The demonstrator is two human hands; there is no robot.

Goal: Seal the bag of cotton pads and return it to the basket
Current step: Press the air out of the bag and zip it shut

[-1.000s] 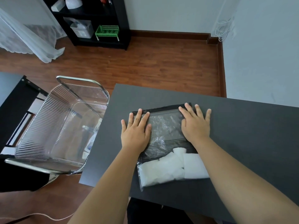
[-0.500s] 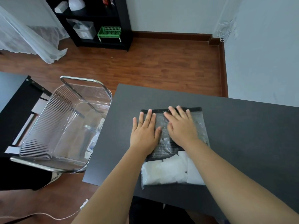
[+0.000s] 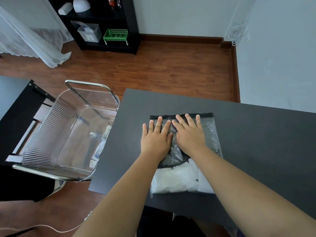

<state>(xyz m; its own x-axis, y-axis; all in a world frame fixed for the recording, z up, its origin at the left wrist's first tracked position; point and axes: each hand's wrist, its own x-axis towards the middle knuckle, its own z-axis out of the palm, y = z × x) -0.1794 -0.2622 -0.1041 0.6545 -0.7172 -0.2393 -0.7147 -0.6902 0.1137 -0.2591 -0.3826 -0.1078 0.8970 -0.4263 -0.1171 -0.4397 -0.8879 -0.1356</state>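
Observation:
A clear zip bag (image 3: 211, 134) with a black strip along its far edge lies flat on the dark table (image 3: 256, 142). White cotton pads (image 3: 176, 180) fill its near end. My left hand (image 3: 155, 139) and my right hand (image 3: 189, 134) press palm-down side by side on the bag's far half, fingers spread, fingertips just short of the black strip. Neither hand grips anything. The clear ribbed basket (image 3: 51, 134) with metal handles stands left of the table, a little lower, with a few items in its bottom.
A black desk (image 3: 15, 106) sits left of the basket. A black shelf unit (image 3: 102, 23) with a green rack stands against the far wall. A white cable (image 3: 56, 230) runs over the wood floor. A grey wall (image 3: 282, 57) rises on the right.
My right hand slid left along the bag's far half until it met my left hand. My left hand shifted slightly right and forward. The bag stayed flat on the table.

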